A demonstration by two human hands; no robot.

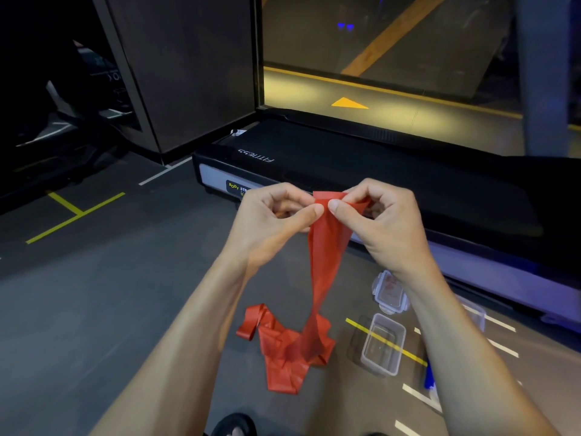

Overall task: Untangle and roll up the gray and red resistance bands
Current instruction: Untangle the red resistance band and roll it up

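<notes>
Red band (327, 262): your left hand (276, 212) and right hand (380, 215) pinch its top end; the rest trails to a near floor heap. Risk: twists get rolled in unless flattened.

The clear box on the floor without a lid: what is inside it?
Nothing solid shows inside the clear box; only the floor and its yellow line show through it. The red band lies apart from it.
</notes>
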